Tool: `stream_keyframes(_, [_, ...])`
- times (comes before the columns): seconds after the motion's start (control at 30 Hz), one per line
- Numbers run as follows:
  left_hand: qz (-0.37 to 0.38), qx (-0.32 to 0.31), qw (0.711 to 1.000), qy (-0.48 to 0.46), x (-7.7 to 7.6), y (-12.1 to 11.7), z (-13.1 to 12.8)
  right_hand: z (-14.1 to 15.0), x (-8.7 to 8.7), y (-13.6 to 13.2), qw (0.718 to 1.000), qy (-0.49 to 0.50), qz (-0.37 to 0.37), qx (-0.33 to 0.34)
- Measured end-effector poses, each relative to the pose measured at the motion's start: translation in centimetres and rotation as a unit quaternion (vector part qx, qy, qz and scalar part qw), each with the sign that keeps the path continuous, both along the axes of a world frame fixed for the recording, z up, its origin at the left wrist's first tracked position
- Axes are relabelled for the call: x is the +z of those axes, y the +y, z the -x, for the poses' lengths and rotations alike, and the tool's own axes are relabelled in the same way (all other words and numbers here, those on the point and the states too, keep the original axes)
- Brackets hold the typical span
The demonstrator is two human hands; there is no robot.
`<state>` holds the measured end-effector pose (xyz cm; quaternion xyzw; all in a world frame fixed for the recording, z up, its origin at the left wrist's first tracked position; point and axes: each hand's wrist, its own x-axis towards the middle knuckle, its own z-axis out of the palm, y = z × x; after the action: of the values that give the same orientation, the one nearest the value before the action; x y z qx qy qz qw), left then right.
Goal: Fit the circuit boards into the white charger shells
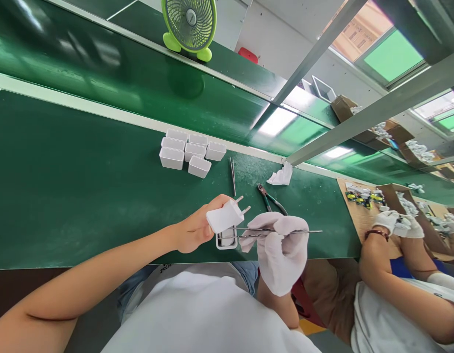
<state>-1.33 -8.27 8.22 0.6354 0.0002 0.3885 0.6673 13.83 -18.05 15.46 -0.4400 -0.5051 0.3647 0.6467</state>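
My bare left hand (195,229) is closed on a white two-pin charger plug (224,216), its metal pins pointing to the right. Just below the plug is an open white plastic case (227,243) with something inside that I cannot make out; whether my hand also holds this case is unclear. My right hand (280,255), in a white glove, grips metal tweezers (313,231) whose tips point left, over the open case. Beyond my hands, a second pair of tweezers (232,176) and green-handled cutting pliers (270,200) lie on the green table (101,196).
Several white plastic cases (185,151) stand grouped at the table's back edge. A crumpled white glove or cloth (281,175) lies right of them. A green fan (191,24) stands on the shelf. At right, a co-worker's gloved hands (398,224) work beside a cardboard box (392,193).
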Motion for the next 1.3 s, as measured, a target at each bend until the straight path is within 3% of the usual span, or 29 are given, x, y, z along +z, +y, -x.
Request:
stream_keyframes(0.3, [-0.019, 0.0, 1.0, -0.018, 0.5, 0.1, 0.1, -0.5, 0.3, -0.6, 0.998, 0.04, 0.002, 0.043])
stream_keyframes(0.67, [0.028, 0.025, 0.999, 0.036, 0.8, 0.1, 0.3, -0.6, 0.5, -0.5, 0.994, -0.044, -0.075, -0.069])
stream_keyframes(0.77, [0.059, 0.051, 0.996, 0.038, 1.2, 0.0, 0.3, -1.8, -0.4, 0.4, 0.982, -0.072, -0.117, -0.131])
stream_keyframes(0.87, [0.084, 0.067, 0.993, 0.04, 1.3, 0.0, 0.3, -3.8, -3.0, 1.7, 0.945, -0.258, -0.096, -0.178])
stream_keyframes(0.97, [0.116, 0.083, 0.989, 0.048, 1.2, 0.2, 0.2, -5.7, -5.8, 2.4, 0.859, -0.501, -0.043, -0.093])
stream_keyframes(1.03, [0.128, 0.095, 0.986, 0.051, 1.2, 0.2, 0.1, -6.1, -6.6, 2.3, 0.829, -0.557, -0.016, -0.041])
stream_keyframes(1.1, [0.118, 0.105, 0.986, 0.052, 1.1, 0.3, 0.0, -5.7, -6.1, 1.7, 0.839, -0.543, -0.019, -0.036])
stream_keyframes(1.3, [0.094, 0.127, 0.985, 0.076, 0.7, 0.2, -0.1, -2.1, -2.2, 0.9, 0.872, -0.482, -0.078, -0.022])
